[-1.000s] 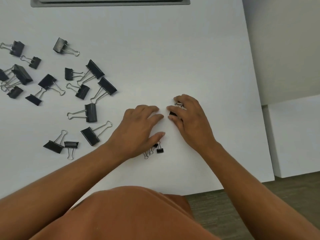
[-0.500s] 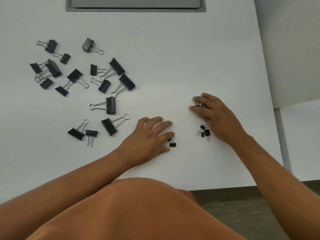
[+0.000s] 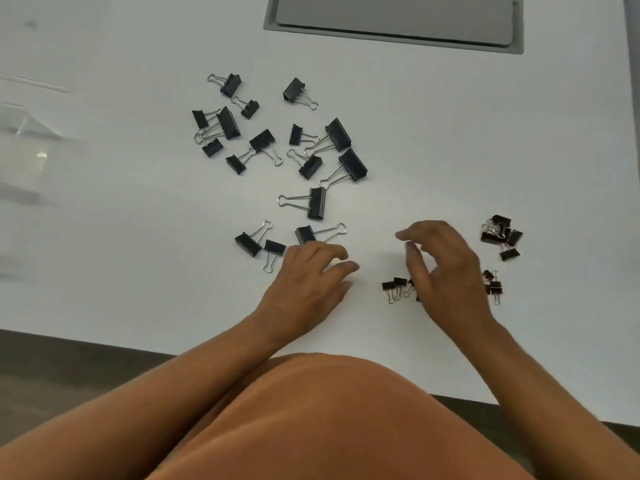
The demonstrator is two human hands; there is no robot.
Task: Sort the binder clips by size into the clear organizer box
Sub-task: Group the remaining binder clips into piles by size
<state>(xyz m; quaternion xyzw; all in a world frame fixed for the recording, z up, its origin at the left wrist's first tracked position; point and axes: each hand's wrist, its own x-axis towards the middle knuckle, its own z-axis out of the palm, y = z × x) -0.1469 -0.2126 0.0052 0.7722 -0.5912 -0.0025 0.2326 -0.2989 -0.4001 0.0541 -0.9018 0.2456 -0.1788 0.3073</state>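
Where both hands lay flat and close together a second ago, they now stand apart, and the small clips they covered lie exposed.

Right hand (image 3: 446, 268): lifted off the table (image 3: 450, 133), fingers (image 3: 414, 261) spread and curled loosely, holding nothing that can be seen. It hovers over a pair of small clips (image 3: 394, 287); a few more small clips (image 3: 493, 287) lie just beside its wrist on the outer side. Earlier the fingertips pressed on a clip; that contact is gone.

Left hand (image 3: 308, 278): palm down, fingers loosely together, resting on the table, gripping nothing. Its knuckles touch or overlap the body of a medium clip (image 3: 306, 234); which of the two cannot be told.

Further out, right: a tight cluster of small clips (image 3: 502, 235), well apart from the main scatter. It was not in view a second ago.

Further out, left and ahead: the unsorted scatter of medium and large clips (image 3: 311, 202), lying as before, with two more clips (image 3: 259, 244) just beside the left hand.

Far left edge: clear organizer box (image 3: 31, 133), blurred, newly in view since the camera swung that way. No clip can be seen inside it.

Top: a grey recessed panel (image 3: 391, 22) in the table.

Judgement: the smallest size is being pulled out into piles on the right before anything goes to the box. Sorting is early; three small groups stand separate, and the transfer to compartments is not yet begun.
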